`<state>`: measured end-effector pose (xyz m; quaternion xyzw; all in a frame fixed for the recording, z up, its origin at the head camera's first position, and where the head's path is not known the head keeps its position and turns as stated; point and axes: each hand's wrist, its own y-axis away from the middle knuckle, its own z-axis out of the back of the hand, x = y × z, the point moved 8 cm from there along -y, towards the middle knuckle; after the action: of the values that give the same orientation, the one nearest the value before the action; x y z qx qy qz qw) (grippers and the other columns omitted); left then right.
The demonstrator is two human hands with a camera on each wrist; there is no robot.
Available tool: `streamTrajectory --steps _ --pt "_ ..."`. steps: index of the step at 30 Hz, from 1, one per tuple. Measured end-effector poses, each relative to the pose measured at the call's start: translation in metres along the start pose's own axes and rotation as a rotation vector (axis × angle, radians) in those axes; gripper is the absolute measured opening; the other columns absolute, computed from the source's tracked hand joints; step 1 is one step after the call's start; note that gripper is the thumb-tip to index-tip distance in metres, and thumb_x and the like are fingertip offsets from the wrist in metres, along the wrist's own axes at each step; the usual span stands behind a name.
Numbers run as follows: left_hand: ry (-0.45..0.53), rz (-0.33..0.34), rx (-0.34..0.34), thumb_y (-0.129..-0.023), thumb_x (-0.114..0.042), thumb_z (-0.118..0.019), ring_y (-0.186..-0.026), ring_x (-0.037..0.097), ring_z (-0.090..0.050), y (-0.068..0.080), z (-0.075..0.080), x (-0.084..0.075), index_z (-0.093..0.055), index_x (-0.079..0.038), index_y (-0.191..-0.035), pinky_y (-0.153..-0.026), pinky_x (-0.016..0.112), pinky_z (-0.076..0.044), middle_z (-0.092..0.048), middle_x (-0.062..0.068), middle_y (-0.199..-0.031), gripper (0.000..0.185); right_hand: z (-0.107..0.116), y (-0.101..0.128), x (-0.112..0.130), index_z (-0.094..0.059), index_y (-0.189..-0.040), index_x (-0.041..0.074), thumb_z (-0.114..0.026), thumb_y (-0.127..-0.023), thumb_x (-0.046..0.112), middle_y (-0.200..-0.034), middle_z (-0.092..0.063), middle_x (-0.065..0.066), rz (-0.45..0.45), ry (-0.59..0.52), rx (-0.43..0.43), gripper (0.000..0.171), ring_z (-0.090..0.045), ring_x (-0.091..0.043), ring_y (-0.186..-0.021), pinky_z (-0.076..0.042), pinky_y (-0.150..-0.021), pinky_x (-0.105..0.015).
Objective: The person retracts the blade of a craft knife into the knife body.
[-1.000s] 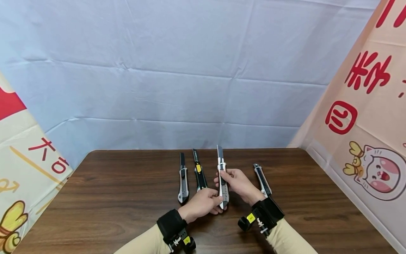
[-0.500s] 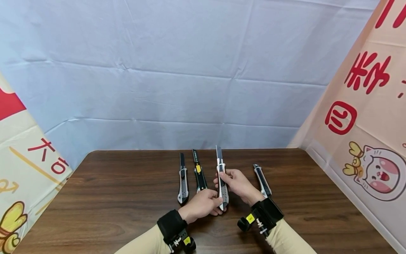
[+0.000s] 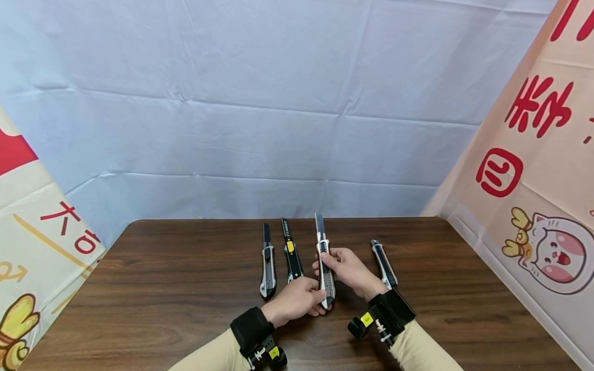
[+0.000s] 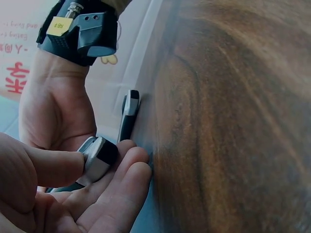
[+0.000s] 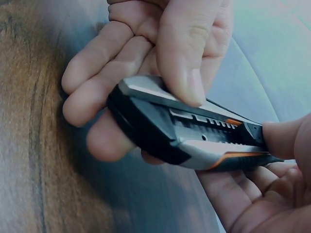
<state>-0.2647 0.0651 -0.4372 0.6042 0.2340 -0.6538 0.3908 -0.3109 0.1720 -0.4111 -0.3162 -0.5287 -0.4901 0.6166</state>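
Pointing away from the person, the silver-and-black utility knife (image 3: 325,268) is held just above the wooden table (image 3: 162,288), its long axis running front to back and its dark blade extended toward the blue backdrop (image 3: 278,113). The left hand (image 3: 297,299) pinches the knife's butt end, thumb on top and fingers curled beneath. The right hand (image 3: 345,268) grips the body farther forward, its thumb resting on the slider, so this hand lies nearer the blade. Left of the held knife, two more utility knives lie parallel on the table: a yellow-buttoned one (image 3: 291,255) close by, then a grey-and-black one (image 3: 267,268). Right of the held knife, beyond the right hand, lies a fourth, dark knife (image 3: 383,262).
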Motion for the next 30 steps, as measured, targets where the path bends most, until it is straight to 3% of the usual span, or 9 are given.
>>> streamTrajectory --steps 14,30 --pt "0.001 0.009 -0.003 -0.101 -0.012 -0.049 -0.084 0.025 -0.071 -0.0013 0.0013 -0.0014 -0.065 0.004 -0.11 -0.074 0.034 -0.061 -0.073 0.017 -0.094 0.024 -0.0001 0.0015 0.0034 -0.045 -0.13 -0.014 -0.042 -0.106 0.018 -0.117 -0.065 -0.025 0.009 0.002 0.005 0.041 -0.068 -0.015 -0.097 -0.057 -0.083 -0.028" --pt "0.008 0.0 0.002 -0.101 -0.012 -0.049 -0.082 0.024 -0.071 -0.0016 0.0018 -0.0019 -0.065 0.004 -0.108 -0.073 0.034 -0.061 -0.072 0.018 -0.094 0.023 -0.0007 0.0013 0.0026 -0.043 -0.132 -0.015 -0.042 -0.106 0.016 -0.122 -0.061 -0.03 0.023 -0.005 0.038 0.041 -0.067 -0.018 -0.101 -0.057 -0.088 -0.031"
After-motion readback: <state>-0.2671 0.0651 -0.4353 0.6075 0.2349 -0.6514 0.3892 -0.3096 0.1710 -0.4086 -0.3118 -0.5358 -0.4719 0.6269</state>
